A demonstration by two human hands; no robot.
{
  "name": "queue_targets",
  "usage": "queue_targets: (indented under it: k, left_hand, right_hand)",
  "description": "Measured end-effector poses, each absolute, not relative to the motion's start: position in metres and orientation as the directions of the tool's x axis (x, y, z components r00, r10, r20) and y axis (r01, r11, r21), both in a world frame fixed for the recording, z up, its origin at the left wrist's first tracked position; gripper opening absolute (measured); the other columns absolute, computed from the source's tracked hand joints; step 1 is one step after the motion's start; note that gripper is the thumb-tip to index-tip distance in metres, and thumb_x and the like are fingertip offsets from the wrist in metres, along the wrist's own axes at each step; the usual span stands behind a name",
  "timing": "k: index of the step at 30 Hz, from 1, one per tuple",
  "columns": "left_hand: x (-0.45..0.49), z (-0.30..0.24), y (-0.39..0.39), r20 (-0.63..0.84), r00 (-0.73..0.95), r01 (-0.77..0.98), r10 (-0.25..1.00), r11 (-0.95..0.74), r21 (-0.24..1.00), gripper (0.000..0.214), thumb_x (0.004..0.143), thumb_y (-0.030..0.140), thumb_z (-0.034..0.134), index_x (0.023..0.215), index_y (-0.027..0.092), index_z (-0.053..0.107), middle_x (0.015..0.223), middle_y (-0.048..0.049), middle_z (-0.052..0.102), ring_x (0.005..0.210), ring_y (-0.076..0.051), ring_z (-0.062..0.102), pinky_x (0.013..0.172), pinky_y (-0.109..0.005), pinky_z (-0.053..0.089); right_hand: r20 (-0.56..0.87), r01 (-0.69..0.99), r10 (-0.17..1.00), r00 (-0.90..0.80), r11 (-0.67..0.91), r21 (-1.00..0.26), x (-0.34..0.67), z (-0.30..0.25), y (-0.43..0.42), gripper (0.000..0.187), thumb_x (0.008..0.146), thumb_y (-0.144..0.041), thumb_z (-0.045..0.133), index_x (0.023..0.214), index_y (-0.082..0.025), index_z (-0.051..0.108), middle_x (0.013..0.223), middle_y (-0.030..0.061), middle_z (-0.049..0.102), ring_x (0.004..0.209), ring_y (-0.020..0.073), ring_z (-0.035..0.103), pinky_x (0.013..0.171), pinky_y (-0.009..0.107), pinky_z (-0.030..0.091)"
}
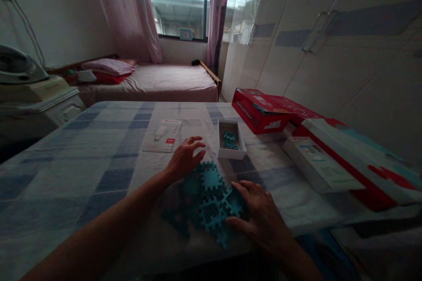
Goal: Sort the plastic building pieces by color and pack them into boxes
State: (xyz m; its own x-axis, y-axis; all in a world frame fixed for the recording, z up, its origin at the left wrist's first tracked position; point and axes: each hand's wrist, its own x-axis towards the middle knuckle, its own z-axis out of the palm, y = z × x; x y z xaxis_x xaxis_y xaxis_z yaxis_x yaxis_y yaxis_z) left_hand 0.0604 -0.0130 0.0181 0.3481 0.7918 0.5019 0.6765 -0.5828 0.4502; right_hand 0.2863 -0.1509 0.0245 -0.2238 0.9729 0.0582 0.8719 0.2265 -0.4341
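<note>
A loose pile of teal interlocking puzzle pieces with notched edges lies near the front edge of the table. Just above the pile is my left hand, its fingers apart and curved, with nothing in it. My right hand is at the pile's right side, thumb and fingers spread around the edge of the pieces there; no firm grip on any piece shows. Beyond the pile stands an open white box with a few teal pieces inside.
A flat light-bulb package lies left of the white box on the checked tablecloth. Red boxes and a white carton line the table's right side. Behind are a bed and wardrobe doors.
</note>
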Motion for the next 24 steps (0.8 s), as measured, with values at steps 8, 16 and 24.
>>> queue_targets:
  k: [8,16,24]
  left_hand:
    - [0.07,0.041,-0.039,0.504,0.688,0.404,0.522,-0.852,0.332,0.025,0.084,0.038,0.055,0.102,0.022,0.062,0.12,-0.0065,0.059,0.116,-0.019,0.051,0.099,-0.036,0.043]
    - [0.04,0.024,-0.005,0.572,0.462,0.657,0.678,-0.694,0.293,0.03,0.092,0.035,0.04,0.097,0.019,0.064,0.117,-0.0082,0.061,0.107,-0.019,0.057,0.094,-0.036,0.045]
    - [0.025,0.004,0.017,0.507,0.308,0.804,0.805,-0.505,0.314,0.039,0.092,0.038,0.032,0.094,0.018,0.066,0.12,-0.0083,0.058,0.106,-0.021,0.057,0.093,-0.038,0.046]
  right_hand:
    - [0.202,0.83,0.972,-0.122,0.211,-0.516,0.303,0.023,-0.122,0.038,0.079,-0.026,0.057,0.116,-0.017,0.056,0.113,0.0095,0.057,0.107,0.0237,0.05,0.096,0.041,0.04]
    - [0.212,0.796,0.948,-0.237,0.314,-0.518,0.313,0.028,-0.14,0.052,0.075,-0.024,0.058,0.127,-0.019,0.048,0.119,0.0094,0.05,0.113,0.0224,0.045,0.099,0.037,0.038]
    - [0.045,0.806,0.951,-0.306,0.284,-0.518,0.31,0.027,-0.142,0.045,0.068,-0.022,0.065,0.11,-0.015,0.051,0.106,0.0093,0.051,0.101,0.0228,0.048,0.09,0.037,0.041]
